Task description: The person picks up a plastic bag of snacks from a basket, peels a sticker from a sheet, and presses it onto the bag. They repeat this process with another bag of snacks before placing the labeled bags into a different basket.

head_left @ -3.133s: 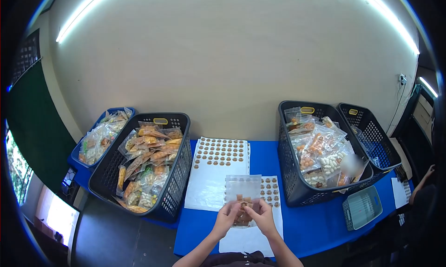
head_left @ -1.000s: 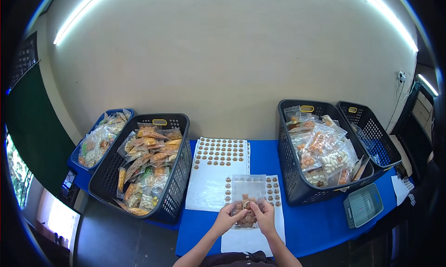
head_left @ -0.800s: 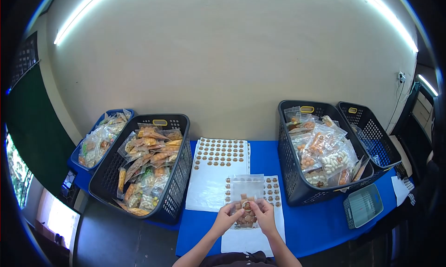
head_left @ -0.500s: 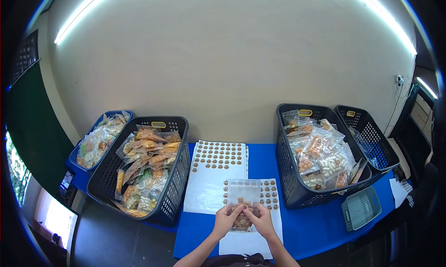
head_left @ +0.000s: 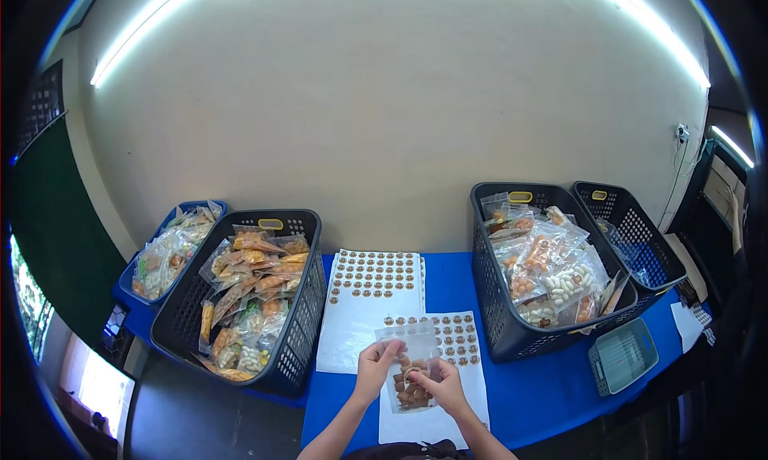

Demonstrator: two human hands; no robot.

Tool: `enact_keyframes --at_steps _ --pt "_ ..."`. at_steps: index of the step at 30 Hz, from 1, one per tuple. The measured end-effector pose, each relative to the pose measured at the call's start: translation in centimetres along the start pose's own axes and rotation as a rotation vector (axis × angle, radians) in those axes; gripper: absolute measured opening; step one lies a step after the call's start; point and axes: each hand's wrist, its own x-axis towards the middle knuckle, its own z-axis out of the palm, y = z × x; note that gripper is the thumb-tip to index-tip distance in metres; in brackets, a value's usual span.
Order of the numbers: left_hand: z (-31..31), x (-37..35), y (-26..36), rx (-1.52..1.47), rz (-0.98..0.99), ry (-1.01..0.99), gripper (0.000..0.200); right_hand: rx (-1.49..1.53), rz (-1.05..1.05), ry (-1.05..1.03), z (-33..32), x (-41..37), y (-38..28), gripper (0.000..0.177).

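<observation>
A clear plastic bag (head_left: 408, 344) of brown chunky pieces is held up over a sticker sheet. My left hand (head_left: 374, 370) pinches the bag's left edge near the upper part. My right hand (head_left: 445, 388) grips its right side, the thumb pressing on a round brown-and-pale sticker (head_left: 411, 374) on the bag's front. Below and behind the bag lies a white sheet (head_left: 432, 428) with rows of round stickers, partly covered by my hands. Another sticker sheet (head_left: 352, 332) lies to its left, its upper rows filled with stickers.
On the left stand a large black basket (head_left: 180, 332) and a blue basket (head_left: 128, 280), both full of packed bags. A black basket (head_left: 504, 332) of bags stands on the right, beside another black basket (head_left: 668, 260) and a small grey-green tray (head_left: 608, 380). A blue cloth (head_left: 528, 396) covers the table.
My hands have moved apart from the bag's middle. The left now holds its left edge, the right its right side. The bag tilts slightly, and a round sticker shows on its front.
</observation>
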Motion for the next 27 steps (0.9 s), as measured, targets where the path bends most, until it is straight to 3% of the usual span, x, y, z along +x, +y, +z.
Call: enact_keyframes --at_steps 4,8,13,17,21,27 --pt "0.3 0.6 0.8 -0.009 0.035 0.024 0.021 0.044 -0.029 0.041 0.5 0.6 1.7 0.019" --pt "0.8 0.8 1.5 -0.049 0.071 0.066 0.019 -0.111 -0.121 0.029 0.5 0.3 0.8 0.020" --pt "0.7 0.8 1.3 -0.068 0.111 0.010 0.016 -0.143 -0.088 0.012 -1.0 0.7 0.9 0.022" --pt "1.5 -0.5 2.3 -0.052 -0.026 -0.162 0.011 -0.009 -0.231 0.093 -1.6 1.8 -0.7 0.019" --pt "1.6 -0.5 1.8 0.050 -0.009 -0.197 0.012 0.127 -0.266 0.142 -0.8 2.0 -1.9 0.004" --pt "1.5 -1.0 4.3 0.313 0.164 -0.042 0.008 -0.039 -0.390 0.193 -0.8 1.9 -1.8 0.005"
